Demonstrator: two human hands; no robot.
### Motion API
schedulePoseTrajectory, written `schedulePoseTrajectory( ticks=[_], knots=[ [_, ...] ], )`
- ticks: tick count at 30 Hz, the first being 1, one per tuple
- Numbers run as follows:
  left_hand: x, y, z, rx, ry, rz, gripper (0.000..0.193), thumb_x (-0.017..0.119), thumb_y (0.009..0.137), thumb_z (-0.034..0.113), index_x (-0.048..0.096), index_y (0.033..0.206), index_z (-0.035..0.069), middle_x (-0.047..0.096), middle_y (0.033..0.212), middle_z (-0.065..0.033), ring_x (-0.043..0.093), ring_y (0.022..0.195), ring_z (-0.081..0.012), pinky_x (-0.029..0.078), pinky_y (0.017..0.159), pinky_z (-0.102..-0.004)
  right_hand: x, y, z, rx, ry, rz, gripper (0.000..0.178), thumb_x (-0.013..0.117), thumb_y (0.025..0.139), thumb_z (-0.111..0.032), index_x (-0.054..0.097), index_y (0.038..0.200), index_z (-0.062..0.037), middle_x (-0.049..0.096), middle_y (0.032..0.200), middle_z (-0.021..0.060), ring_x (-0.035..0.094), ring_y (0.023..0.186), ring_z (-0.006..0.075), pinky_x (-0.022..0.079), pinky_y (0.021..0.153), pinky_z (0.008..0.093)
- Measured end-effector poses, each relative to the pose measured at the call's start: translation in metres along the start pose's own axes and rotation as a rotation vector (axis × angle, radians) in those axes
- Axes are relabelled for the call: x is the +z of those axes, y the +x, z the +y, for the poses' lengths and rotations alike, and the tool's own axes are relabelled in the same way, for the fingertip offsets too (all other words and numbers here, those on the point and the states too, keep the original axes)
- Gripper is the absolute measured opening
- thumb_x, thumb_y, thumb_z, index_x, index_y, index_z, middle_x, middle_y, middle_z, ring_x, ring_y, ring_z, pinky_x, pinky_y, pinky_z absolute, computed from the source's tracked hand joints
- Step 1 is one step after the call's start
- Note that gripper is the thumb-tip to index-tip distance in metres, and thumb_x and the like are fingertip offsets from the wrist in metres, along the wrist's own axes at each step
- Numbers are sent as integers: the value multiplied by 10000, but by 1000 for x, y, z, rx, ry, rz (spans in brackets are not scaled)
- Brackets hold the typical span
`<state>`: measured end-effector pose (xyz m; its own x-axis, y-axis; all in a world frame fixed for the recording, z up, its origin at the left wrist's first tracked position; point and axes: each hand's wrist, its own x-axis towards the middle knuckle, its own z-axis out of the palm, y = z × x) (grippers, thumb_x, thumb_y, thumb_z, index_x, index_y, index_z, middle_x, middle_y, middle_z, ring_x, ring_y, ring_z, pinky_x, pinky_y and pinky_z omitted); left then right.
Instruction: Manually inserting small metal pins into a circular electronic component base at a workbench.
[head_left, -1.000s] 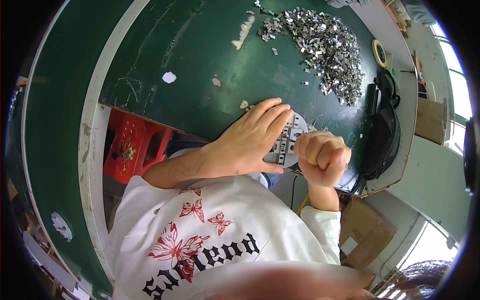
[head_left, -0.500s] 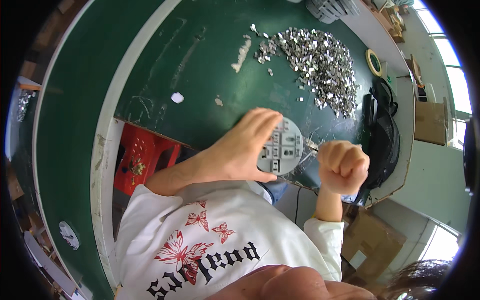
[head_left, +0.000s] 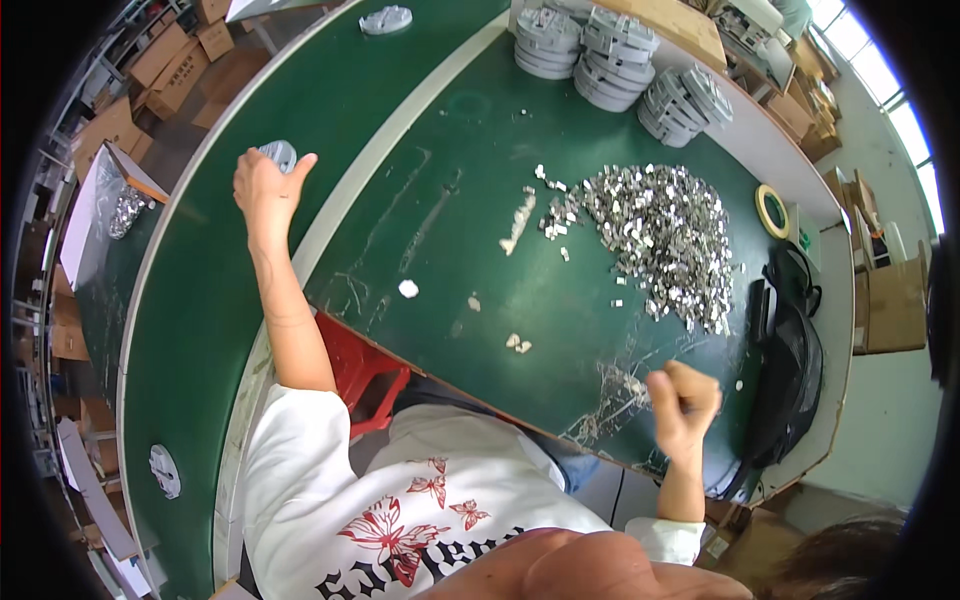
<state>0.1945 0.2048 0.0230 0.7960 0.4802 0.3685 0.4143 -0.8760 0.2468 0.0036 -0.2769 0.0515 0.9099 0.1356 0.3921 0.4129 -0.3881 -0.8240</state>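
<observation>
My left hand (head_left: 266, 190) is stretched out over the green strip at the left. Its fingers and thumb are closed around the edge of a grey round plastic piece (head_left: 281, 154), mostly hidden by the hand. Over the front right of the green tabletop (head_left: 400, 340), my right hand (head_left: 685, 402) makes a fist. Whatever it may hold is hidden in the fingers. Beyond that hand spreads a large heap of small shiny metal pieces (head_left: 660, 240).
Stacks of grey round pieces (head_left: 610, 65) stand at the back. Another grey piece (head_left: 386, 20) lies far along the strip, and one (head_left: 164, 471) near. A black bag (head_left: 795, 380) and a tape roll (head_left: 771, 210) line the right side. A red stool (head_left: 360, 375) sits below the edge.
My left hand has carried the grey round piece from the table front to the strip at the left. My right fist has stayed near the front right; the thin shaft beside it no longer shows.
</observation>
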Motion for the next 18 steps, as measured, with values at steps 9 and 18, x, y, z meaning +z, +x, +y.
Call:
schedulePoseTrajectory(
  ticks=[9,18],
  knots=[
    [165,121,49,362,-351,22,740,783,801,462,574,1213,-115,601,1210,-320,593,1136,-452,494,954,-498,29,-3,9,39,-697,-263,104,743,850,-134,682,893,-62,727,1002,180,683,592,329,559,540,382],
    [240,223,99,262,-159,199,935,737,724,688,580,1166,-121,624,1147,-302,611,1104,-426,507,935,-476,19,9,13,111,-667,-314,211,732,870,-230,633,831,-47,726,1052,201,646,485,260,506,422,336]
  ],
)
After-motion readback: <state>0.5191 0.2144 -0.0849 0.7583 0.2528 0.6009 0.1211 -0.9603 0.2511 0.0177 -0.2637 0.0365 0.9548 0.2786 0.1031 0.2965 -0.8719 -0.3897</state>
